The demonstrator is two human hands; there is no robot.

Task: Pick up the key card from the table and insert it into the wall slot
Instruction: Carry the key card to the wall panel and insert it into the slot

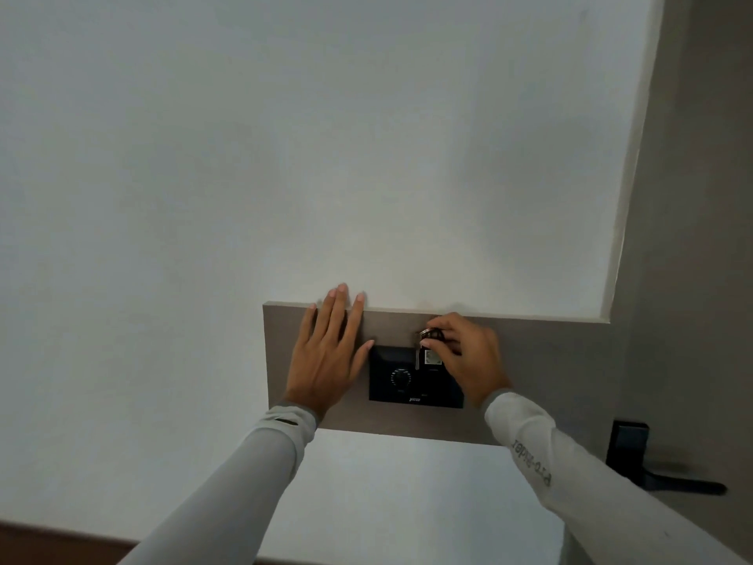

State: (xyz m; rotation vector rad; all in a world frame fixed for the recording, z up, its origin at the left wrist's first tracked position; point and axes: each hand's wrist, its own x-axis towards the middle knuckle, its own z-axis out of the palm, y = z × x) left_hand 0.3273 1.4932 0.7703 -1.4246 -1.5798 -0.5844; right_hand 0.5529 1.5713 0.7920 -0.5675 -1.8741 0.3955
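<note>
Flat left hand (326, 352) on panel (529, 360)

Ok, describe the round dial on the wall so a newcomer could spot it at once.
Find the grey-brown panel set on the white wall, left of the door handle. On it sits a black switch plate, between the flat left hand and the right hand. The dial is the plate's only round part, ringed by tick marks, on its left half.
</note>
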